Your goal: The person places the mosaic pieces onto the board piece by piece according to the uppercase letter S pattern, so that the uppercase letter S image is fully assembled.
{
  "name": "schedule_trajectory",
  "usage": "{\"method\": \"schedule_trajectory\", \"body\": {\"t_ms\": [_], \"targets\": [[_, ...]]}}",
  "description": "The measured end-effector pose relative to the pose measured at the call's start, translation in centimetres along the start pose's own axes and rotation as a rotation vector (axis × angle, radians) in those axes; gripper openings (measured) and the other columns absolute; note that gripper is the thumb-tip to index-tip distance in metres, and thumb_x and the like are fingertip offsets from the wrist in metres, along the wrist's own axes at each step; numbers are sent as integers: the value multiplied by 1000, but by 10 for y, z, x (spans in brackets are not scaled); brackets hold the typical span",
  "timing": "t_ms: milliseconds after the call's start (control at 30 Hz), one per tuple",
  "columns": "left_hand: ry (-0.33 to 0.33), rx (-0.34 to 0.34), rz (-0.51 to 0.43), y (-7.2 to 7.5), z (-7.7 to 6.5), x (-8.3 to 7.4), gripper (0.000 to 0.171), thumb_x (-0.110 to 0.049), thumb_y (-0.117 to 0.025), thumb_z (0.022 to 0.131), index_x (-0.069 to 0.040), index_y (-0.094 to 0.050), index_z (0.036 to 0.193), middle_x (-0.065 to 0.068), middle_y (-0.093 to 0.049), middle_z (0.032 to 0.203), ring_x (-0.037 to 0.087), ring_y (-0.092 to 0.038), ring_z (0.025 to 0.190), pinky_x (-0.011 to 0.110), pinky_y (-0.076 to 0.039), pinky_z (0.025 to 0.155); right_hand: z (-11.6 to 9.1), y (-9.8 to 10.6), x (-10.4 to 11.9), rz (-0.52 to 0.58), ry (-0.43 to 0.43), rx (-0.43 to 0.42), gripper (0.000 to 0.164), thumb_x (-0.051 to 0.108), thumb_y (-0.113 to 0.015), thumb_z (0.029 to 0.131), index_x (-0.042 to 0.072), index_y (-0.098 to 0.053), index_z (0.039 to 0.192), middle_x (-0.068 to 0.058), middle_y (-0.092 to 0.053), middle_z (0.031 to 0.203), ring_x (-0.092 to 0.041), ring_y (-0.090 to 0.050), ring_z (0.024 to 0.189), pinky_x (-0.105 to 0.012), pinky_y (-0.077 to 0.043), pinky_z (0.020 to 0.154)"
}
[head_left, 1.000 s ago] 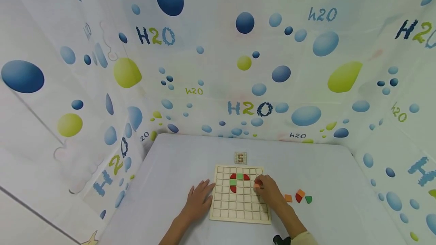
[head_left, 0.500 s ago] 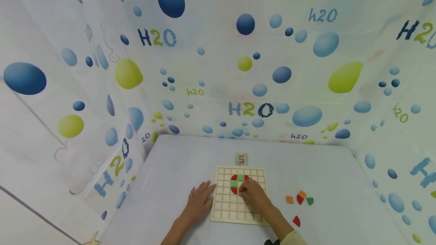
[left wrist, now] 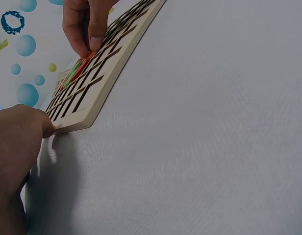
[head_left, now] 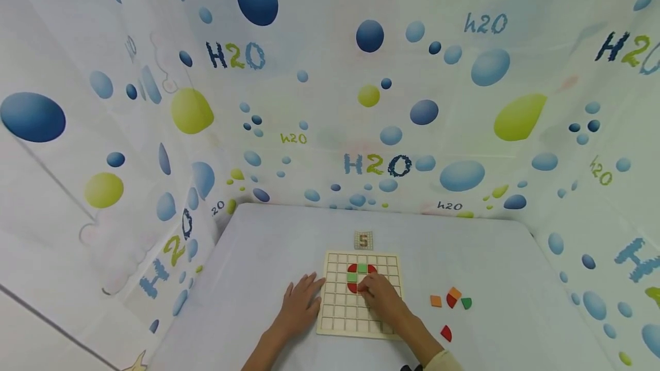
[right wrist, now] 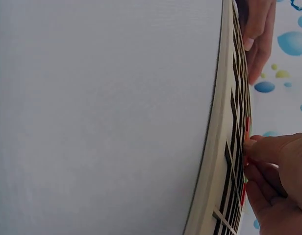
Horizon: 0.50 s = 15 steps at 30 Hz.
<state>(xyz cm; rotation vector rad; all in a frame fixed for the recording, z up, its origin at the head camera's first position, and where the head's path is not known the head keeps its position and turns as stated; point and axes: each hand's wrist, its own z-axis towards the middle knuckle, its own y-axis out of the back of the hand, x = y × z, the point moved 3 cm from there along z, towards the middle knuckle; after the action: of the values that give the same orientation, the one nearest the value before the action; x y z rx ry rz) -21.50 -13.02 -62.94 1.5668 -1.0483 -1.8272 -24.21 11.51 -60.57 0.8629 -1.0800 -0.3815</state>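
Observation:
A wooden grid board [head_left: 342,325] lies on the table, with red rounded pieces [head_left: 352,288] and light green squares [head_left: 352,277] set in its upper middle cells. My right hand [head_left: 384,298] is over the board, its thumb and fingertips pinching a small orange tile [left wrist: 92,54] at a cell beside the lower red piece. The fingers cover most of that tile in the head view. My left hand [head_left: 301,305] lies at the board's left edge, fingers extended, fingertips touching the frame. Beyond the far edge sits a small card [head_left: 363,240] with a brown figure like an S or 5.
Right of the board lie loose pieces: an orange square [head_left: 436,301], another orange square [head_left: 455,292] overlapping a red piece [head_left: 451,300], and a green quarter-round [head_left: 466,303]. Nearer the front is a red quarter-round [head_left: 446,333]. A patterned curtain [head_left: 319,96] stands behind the white-covered table [head_left: 268,245].
My right hand has carried the orange tile left, from the board's right side to beside the lower red piece. The front red quarter-round came into view from behind the arm. My left hand stayed put.

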Motion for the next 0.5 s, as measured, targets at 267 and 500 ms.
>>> {"method": "schedule_trajectory", "body": {"t_ms": [267,500], "targets": [[2,4,-4,-1,1,1,47,-21,-57,106,-18,-55,153,14,-46,164,42,-35,155,75,-16,123,-7,7,-4,37,-52,-23,4,6,-75,96,10,-76,97,0,-68,106,-24,-65,103,-43,-59,90],[5,-2,13,0,1,1,48,-22,-56,106,-17,-55,154,15,-46,164,42,-35,155,74,-17,123,-26,41,-27,41,-247,-85,7,9,-73,98,9,-76,103,-2,-67,108,-22,-66,104,-47,-58,92]]}}
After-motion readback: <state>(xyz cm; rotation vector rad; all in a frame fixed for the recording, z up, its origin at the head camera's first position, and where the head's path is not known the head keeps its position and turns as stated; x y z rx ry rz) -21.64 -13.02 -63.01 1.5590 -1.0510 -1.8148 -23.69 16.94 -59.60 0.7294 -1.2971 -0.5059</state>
